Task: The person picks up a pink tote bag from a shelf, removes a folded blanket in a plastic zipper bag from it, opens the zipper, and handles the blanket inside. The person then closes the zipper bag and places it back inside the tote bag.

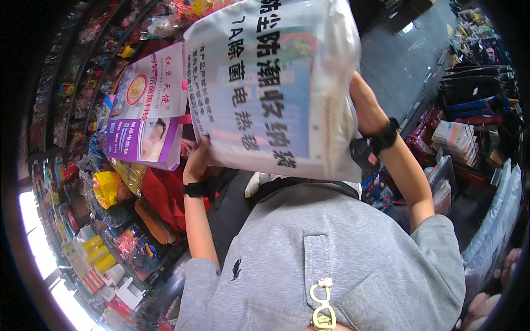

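A large white translucent plastic storage bag (265, 95), printed with black writing, is held up in front of my body. My left hand (198, 159) grips its lower left edge, the fingertips partly hidden. On the opposite edge, my right hand (364, 105) has hold of the bag, and most of those fingers are behind it. Something folded shows faintly through the plastic. Just left of the bag is a purple and white printed carton or carrier bag (149, 107) with pink straps; whether the two are joined I cannot tell. Black bands circle both wrists.
Shelves of small packaged goods (70, 91) curve along the left. Below my left arm lie a red cloth (163, 194) and a yellow bag (108, 189). On the right stand racks with folded dark goods (468, 89) and long plastic-wrapped items (492, 223). A grey floor aisle (397, 62) runs ahead.
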The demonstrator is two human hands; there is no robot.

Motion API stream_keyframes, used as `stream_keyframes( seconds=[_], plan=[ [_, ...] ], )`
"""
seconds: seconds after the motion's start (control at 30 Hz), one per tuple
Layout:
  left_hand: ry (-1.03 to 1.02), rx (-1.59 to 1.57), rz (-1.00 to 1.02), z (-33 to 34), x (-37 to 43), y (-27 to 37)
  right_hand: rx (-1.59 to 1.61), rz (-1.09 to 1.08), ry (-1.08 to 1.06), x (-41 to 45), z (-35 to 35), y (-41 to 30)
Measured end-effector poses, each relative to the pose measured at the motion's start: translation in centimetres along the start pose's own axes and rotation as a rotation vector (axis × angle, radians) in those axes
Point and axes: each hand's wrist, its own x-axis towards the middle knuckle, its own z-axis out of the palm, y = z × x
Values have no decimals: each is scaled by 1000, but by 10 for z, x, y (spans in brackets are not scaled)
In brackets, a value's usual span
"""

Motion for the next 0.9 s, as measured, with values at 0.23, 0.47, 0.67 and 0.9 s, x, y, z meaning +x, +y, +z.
stream_keyframes(
  seconds=[0.23, 0.47, 0.67, 0.9],
  plan=[
    [359, 251, 160, -30, -12, 58, -192, 71, 92, 58, -1, 65],
    [608, 373, 266, -74, -2, 19, -91, 289, -143, 62, -61, 124],
    [700, 295, 158, -68, 6, 2, -83, 634, -114, 20, -87, 142],
    [671, 375, 95, -54, 10, 17, -361, 568, -218, 22, -110, 178]
  ],
)
